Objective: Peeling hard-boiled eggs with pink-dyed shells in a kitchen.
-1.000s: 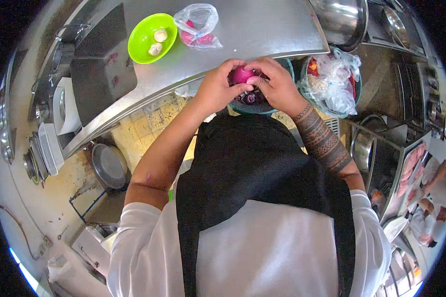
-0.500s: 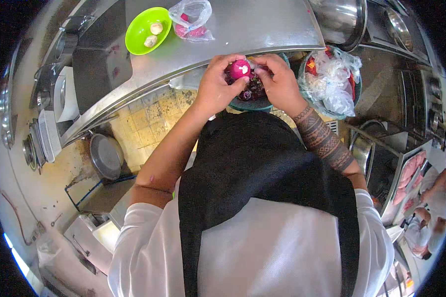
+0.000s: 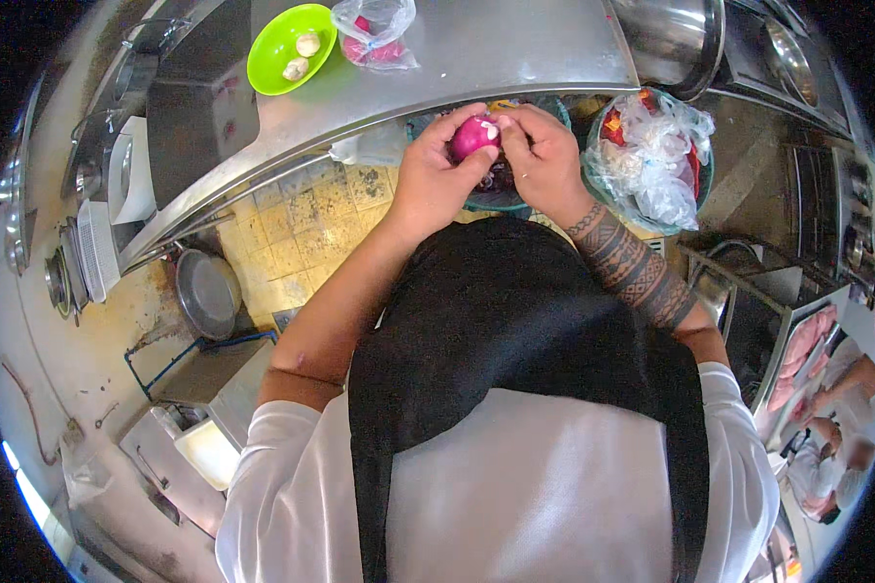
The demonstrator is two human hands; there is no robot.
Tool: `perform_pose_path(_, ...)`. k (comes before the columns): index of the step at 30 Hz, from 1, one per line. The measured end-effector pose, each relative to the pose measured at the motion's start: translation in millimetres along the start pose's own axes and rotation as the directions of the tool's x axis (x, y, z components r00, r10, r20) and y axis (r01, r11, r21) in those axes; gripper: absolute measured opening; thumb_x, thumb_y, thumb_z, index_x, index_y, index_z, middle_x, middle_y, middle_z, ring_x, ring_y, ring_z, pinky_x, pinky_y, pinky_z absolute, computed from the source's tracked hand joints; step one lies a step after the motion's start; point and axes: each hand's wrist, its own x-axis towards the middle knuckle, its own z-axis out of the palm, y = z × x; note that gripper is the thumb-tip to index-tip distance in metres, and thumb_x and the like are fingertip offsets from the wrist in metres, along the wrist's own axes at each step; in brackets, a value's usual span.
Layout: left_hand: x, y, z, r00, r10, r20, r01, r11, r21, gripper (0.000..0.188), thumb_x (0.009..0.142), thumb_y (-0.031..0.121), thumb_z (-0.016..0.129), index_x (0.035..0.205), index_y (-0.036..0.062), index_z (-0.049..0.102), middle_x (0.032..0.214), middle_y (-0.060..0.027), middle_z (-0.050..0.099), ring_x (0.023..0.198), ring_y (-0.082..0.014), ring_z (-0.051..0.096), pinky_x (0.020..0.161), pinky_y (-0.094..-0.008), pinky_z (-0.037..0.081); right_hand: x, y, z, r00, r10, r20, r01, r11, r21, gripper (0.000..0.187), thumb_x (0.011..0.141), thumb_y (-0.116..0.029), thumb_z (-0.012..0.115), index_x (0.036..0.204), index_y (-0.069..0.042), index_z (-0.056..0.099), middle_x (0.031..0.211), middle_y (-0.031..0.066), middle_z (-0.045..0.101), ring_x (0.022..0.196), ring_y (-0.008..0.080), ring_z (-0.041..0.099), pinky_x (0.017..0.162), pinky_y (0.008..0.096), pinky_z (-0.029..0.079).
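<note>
- Head view, upper centre of the frame: left hand point(image 3: 428, 185) grips a red onion point(image 3: 472, 136); its fingers curl around the onion's left and lower side.
- Right hand point(image 3: 544, 165) meets the onion from the right; its fingers pinch at the onion's top, where a pale patch shows.
- Onion sits between both hands, above a teal basin point(image 3: 486, 199) partly hidden beneath them.
- Right of the hands: a second basin point(image 3: 593, 185) filled with crumpled plastic bags point(image 3: 651, 155).
- Upper left: a green bowl point(image 3: 287, 49) with two pale pieces on the steel table point(image 3: 496, 49); a clear bag point(image 3: 374, 29) just beside it.
</note>
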Motion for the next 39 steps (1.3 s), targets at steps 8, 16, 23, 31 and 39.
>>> perform_pose_path(8, -5.5, -8.0, -18.4, 0.964, -0.183, 0.192, 0.263, 0.749, -0.608, 0.043, 0.101, 0.002, 0.057, 0.143, 0.0035, 0.048, 0.134, -0.0123, 0.058, 0.125, -0.0228, 0.058, 0.105, -0.0419, 0.051, 2.0, 3.8, -0.6, 1.0, 0.021, -0.005, -0.021, 0.987, -0.16, 0.017, 0.096, -0.009, 0.062, 0.11, -0.001, 0.067, 0.1, 0.0178, 0.069, 0.093, 0.0371, 0.066, 0.084, 0.0428, 0.053)
perform_pose_path(16, -4.0, -7.2, -38.2, 0.96, -0.169, 0.221, 0.249, 0.877, -0.411, 0.042, 0.101, 0.006, 0.059, 0.142, 0.0027, 0.049, 0.134, -0.0107, 0.058, 0.123, -0.0206, 0.058, 0.106, -0.0382, 0.05, 3.2, -28.1, 0.4, 0.955, -0.218, 0.199, 0.258, 0.944, -0.205, 0.026, 0.085, -0.01, 0.075, 0.111, -0.007, 0.069, 0.11, 0.0138, 0.061, 0.106, 0.034, 0.061, 0.091, 0.0409, 0.052)
perform_pose_path(23, 4.0, 13.5, -57.8, 0.968, -0.11, 0.226, 0.087, 0.99, 0.11, 0.044, 0.099, 0.01, 0.067, 0.139, -0.001, 0.051, 0.127, -0.0108, 0.064, 0.117, -0.0167, 0.061, 0.103, -0.0321, 0.05, 11.1, -25.7, 10.2, 0.944, -0.259, 0.204, 0.304, 0.923, -0.237, 0.02, 0.085, -0.016, 0.074, 0.102, -0.008, 0.068, 0.099, 0.0103, 0.062, 0.094, 0.0338, 0.062, 0.083, 0.0426, 0.052)
perform_pose_path(31, 7.2, 7.5, -69.9, 0.919, -0.221, 0.327, 0.389, 0.648, -0.655, 0.04, 0.106, 0.024, 0.053, 0.137, -0.0014, 0.05, 0.125, -0.0137, 0.062, 0.111, -0.0258, 0.063, 0.098, -0.041, 0.053, 9.1, -31.7, 30.3, 0.98, -0.148, 0.135, 0.169, 0.972, -0.161, 0.017, 0.084, -0.012, 0.073, 0.093, -0.005, 0.061, 0.087, 0.0133, 0.06, 0.088, 0.0355, 0.061, 0.077, 0.0438, 0.05)
perform_pose_path(39, 10.9, 5.8, -78.4, 0.908, -0.3, 0.294, 0.416, 0.733, -0.539, 0.025, 0.105, 0.026, 0.048, 0.12, 0.0069, 0.052, 0.102, -0.0073, 0.06, 0.081, -0.0173, 0.059, 0.063, -0.0304, 0.045, -2.1, -41.6, 43.3, 0.99, 0.048, 0.135, -0.034, 0.994, -0.1, 0.02, 0.086, -0.014, 0.075, 0.093, -0.004, 0.059, 0.089, 0.013, 0.062, 0.086, 0.0346, 0.062, 0.076, 0.0435, 0.05)
